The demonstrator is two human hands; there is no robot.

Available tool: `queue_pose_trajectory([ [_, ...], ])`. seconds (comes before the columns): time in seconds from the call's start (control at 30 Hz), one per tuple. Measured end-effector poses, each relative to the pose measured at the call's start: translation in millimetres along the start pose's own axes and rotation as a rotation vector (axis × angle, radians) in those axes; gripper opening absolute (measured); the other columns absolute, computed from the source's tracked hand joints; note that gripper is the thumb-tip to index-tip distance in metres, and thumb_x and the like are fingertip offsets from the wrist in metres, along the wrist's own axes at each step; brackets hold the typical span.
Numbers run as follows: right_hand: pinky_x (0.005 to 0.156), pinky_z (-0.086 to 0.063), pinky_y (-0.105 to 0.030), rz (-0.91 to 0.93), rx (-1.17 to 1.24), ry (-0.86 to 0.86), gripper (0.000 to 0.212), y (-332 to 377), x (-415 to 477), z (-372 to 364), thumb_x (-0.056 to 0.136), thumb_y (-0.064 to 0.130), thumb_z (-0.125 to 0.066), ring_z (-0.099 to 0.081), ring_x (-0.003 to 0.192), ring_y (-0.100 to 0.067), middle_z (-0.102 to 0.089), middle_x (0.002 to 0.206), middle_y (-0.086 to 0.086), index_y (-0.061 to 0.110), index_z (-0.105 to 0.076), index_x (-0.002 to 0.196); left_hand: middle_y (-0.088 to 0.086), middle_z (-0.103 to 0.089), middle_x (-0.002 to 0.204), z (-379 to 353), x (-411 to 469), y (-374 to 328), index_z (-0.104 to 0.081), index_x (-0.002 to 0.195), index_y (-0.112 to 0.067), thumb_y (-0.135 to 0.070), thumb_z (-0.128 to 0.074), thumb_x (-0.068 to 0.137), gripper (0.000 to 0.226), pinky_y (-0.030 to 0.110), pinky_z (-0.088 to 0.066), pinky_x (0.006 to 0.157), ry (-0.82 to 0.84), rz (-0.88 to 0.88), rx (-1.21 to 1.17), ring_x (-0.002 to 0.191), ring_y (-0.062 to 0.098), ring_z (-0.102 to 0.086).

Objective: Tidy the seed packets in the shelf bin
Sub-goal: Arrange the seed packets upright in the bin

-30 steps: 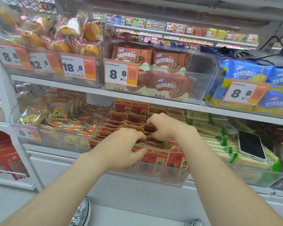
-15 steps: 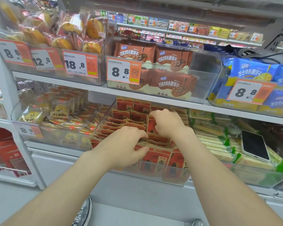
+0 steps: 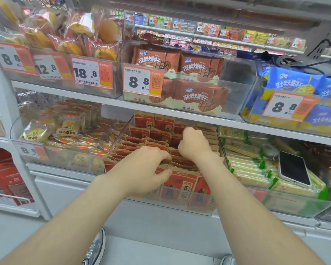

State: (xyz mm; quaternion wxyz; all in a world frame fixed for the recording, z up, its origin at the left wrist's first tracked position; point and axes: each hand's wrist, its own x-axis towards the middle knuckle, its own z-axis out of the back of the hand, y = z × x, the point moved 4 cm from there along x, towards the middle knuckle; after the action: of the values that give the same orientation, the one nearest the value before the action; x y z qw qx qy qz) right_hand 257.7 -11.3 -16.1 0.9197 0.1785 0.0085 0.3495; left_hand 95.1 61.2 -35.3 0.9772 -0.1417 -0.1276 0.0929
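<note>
Red-brown seed packets (image 3: 182, 181) fill the clear plastic bin (image 3: 199, 207) at the middle of the lower shelf, seen from the head camera; both hands are down among them. The left hand (image 3: 141, 169) sits at the bin's six o'clock, fingers curled over the tops of the front rows and thumb pressed against a front packet, pinching them together; the right hand (image 3: 194, 146) is just beyond it toward twelve o'clock, knuckles up and fingers curled down around packet tops in the middle rows, though its fingertips are hidden.

As a judgement, the tidying is about midway: the back rows at twelve o'clock stand upright in files and the front packets face forward; the rows at ten o'clock lean in a fanned heap, and the ones under the hands look uneven, so those remain to be squared up.

Around the bin, a pastry bin (image 3: 65, 131) lies at nine o'clock; green-edged packs (image 3: 246, 169) lie at three o'clock with a phone (image 3: 294, 169) resting on them, which a stray elbow might nudge; chocolate wafer packs (image 3: 197, 96) stand at twelve o'clock. The upper shelf (image 3: 157, 109) hangs low over the bin's back rows, which likely limits room to lift packets out.
</note>
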Motion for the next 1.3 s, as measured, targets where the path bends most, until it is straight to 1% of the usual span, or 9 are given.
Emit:
queue_pose_trajectory([
  [0.13, 0.078, -0.05, -0.04, -0.022, -0.004, -0.006, 0.03, -0.3, 8.6, 0.9, 0.096, 0.019, -0.073, -0.054, 0.093, -0.033, -0.05, 0.104, -0.01, 0.013, -0.046, 0.106, -0.009, -0.066, 0.144, 0.0, -0.2, 0.0, -0.06, 0.15, -0.027, -0.05, -0.057, 0.105, 0.051, 0.036, -0.052, 0.11, 0.003, 0.002, 0.008, 0.133, 0.011, -0.059],
  [0.33, 0.088, -0.055, -0.044, -0.063, -0.145, -0.103, 0.03, 1.8, 13.1, 2.7, 0.094, 0.018, -0.072, -0.065, 0.114, -0.037, -0.066, 0.121, -0.014, 0.011, -0.065, 0.122, -0.009, -0.066, 0.144, 1.1, 0.5, -1.0, -0.06, 0.15, -0.027, -0.05, -0.057, 0.105, 0.05, 0.035, -0.051, 0.11, 0.001, 0.004, 0.006, 0.133, 0.011, -0.059],
  [0.6, 0.086, -0.055, -0.043, 0.043, -0.264, -0.178, 0.027, 9.1, 10.3, 4.5, 0.097, 0.012, -0.07, -0.067, 0.113, -0.04, -0.067, 0.121, -0.017, 0.008, -0.065, 0.123, -0.011, -0.067, 0.141, 3.1, -0.6, -3.2, -0.062, 0.147, -0.029, -0.048, -0.058, 0.106, 0.046, 0.033, -0.051, 0.109, 0.001, 0.013, -0.013, 0.132, 0.01, -0.059],
  [0.87, 0.07, -0.045, -0.037, 0.237, -0.387, -0.285, 0.01, 14.6, -18.4, 15.3, 0.1, 0.014, -0.064, -0.07, 0.092, -0.036, -0.061, 0.092, -0.007, 0.014, -0.071, 0.107, -0.012, -0.068, 0.141, 6.9, -3.7, -7.2, -0.062, 0.148, -0.028, -0.046, -0.058, 0.108, 0.044, 0.032, -0.054, 0.105, 0.027, 0.028, -0.002, 0.119, 0.007, -0.066],
  [0.93, 0.066, -0.043, -0.036, 0.293, -0.432, -0.355, 0.01, 9.2, -29.0, 19.8, 0.102, 0.016, -0.06, -0.07, 0.084, -0.035, -0.067, 0.089, -0.008, 0.017, -0.066, 0.093, -0.012, -0.067, 0.143, 8.0, -6.1, -8.3, -0.06, 0.151, -0.027, -0.046, -0.058, 0.108, 0.047, 0.027, -0.052, 0.104, 0.034, 0.027, -0.011, 0.11, 0.005, -0.068],
  [1.03, 0.053, -0.041, -0.032, 0.376, -0.429, -0.519, 0.022, -3.7, -42.8, 30.9, 0.097, 0.019, -0.064, -0.066, 0.059, -0.032, -0.066, 0.066, -0.003, 0.016, -0.06, 0.075, -0.011, -0.068, 0.142, 9.8, -8.6, -7.7, -0.063, 0.148, -0.026, -0.051, -0.059, 0.105, 0.05, 0.027, -0.05, 0.108, 0.006, 0.015, -0.036, 0.13, 0.007, -0.062],
  [1.1, 0.052, -0.035, -0.029, 0.452, -0.353, -0.672, 0.021, -11.6, -54.3, 44.3, 0.093, 0.018, -0.068, -0.058, 0.049, -0.025, -0.061, 0.059, 0.0, 0.015, -0.064, 0.072, -0.012, -0.071, 0.131, 12.3, -8.5, -7.1, -0.069, 0.14, -0.027, -0.055, -0.057, 0.104, 0.047, 0.029, -0.052, 0.105, -0.029, 0.018, -0.038, 0.123, 0.006, -0.062],
  [1.2, 0.056, -0.035, -0.033, 0.559, -0.236, -0.91, 0.014, -17.6, -75.4, 66.6, 0.089, 0.017, -0.07, -0.048, 0.057, -0.022, -0.058, 0.068, -0.001, 0.012, -0.066, 0.077, -0.017, -0.068, 0.112, 18.6, -6.7, -10.5, -0.074, 0.125, -0.031, -0.048, -0.055, 0.107, 0.032, 0.032, -0.053, 0.098, -0.12, 0.021, -0.078, 0.106, 0.002, -0.059],
  [1.3, 0.063, -0.042, -0.034, 0.599, -0.075, -1.026, 0.011, -18.7, -98.7, 84.1, 0.09, 0.014, -0.07, -0.05, 0.074, -0.025, -0.053, 0.083, -0.008, 0.007, -0.066, 0.082, -0.015, -0.065, 0.118, 25.2, -6.0, -18.7, -0.071, 0.132, -0.028, -0.028, -0.052, 0.111, 0.028, 0.034, -0.052, 0.103, -0.291, 0.036, -0.143, 0.111, 0.003, -0.058],
])
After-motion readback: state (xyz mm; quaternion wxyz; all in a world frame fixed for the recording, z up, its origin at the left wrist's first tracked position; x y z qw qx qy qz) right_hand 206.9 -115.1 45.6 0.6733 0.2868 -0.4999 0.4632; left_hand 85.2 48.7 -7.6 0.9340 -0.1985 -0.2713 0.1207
